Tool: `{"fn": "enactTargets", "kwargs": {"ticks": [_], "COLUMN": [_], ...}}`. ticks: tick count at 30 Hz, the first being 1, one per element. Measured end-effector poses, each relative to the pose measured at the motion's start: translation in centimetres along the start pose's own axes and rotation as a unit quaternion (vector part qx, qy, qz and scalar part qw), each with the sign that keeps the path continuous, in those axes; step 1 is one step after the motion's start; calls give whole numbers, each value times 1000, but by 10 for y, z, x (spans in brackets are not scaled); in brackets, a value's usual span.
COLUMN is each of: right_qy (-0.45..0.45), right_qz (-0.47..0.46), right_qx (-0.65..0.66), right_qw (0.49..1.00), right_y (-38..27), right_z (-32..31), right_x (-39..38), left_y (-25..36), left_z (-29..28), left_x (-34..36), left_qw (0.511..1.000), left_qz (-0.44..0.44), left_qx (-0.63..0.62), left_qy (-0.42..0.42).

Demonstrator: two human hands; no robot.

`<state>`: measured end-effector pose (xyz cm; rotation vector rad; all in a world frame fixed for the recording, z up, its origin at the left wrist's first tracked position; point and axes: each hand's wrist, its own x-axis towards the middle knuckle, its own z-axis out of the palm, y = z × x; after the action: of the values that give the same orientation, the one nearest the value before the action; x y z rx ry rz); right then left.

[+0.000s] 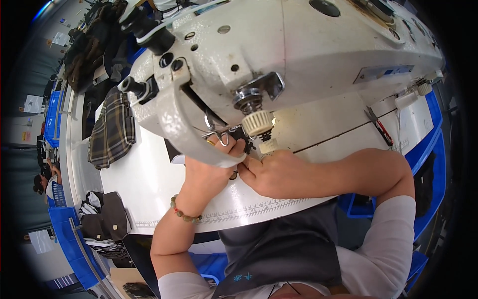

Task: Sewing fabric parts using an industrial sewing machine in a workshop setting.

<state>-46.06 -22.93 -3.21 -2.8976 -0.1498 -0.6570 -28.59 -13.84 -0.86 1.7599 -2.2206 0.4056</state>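
Under the head of a white sewing machine [318, 40], both my hands meet close to the needle area. My left hand [206, 177], with a bead bracelet on its wrist, has its fingers curled in beside the presser foot. Next to it, my right hand [274, 172] is closed, thumb and forefinger pressed together and touching the left. Whatever they pinch is mostly hidden by the fingers and the machine's curved white guard [184, 129]. A dark piece of material [173, 151] with a white edge shows left of my left hand.
Red-and-black thread snips [382, 130] lie on the white table [154, 199] at the right. Plaid fabric [113, 132] rests at the left, with dark cut pieces [112, 214] nearer. Blue bins [74, 246] stand on both sides. Another person [54, 179] sits far left.
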Motion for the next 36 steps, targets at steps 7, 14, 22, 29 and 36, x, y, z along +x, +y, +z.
{"fn": "enactTargets", "kwargs": {"ticks": [7, 14, 22, 29, 36], "right_qy": [6, 18, -9, 30, 37], "right_qz": [0, -3, 2, 24, 31], "right_qx": [-9, -5, -6, -2, -6], "right_qw": [1000, 1000, 1000, 999, 999], "right_y": [-1, 1, 0, 6, 8], "right_z": [-1, -1, -2, 7, 5], "right_x": [2, 2, 2, 5, 4], "left_y": [5, 14, 10, 14, 12], "left_z": [0, -9, -3, 4, -14], "left_x": [3, 4, 4, 7, 8], "left_qw": [999, 997, 999, 995, 988], "left_qz": [-16, -52, -37, -93, -144], "left_qx": [32, -23, -15, 13, -6], "left_qy": [7, -58, -28, -32, -62]}}
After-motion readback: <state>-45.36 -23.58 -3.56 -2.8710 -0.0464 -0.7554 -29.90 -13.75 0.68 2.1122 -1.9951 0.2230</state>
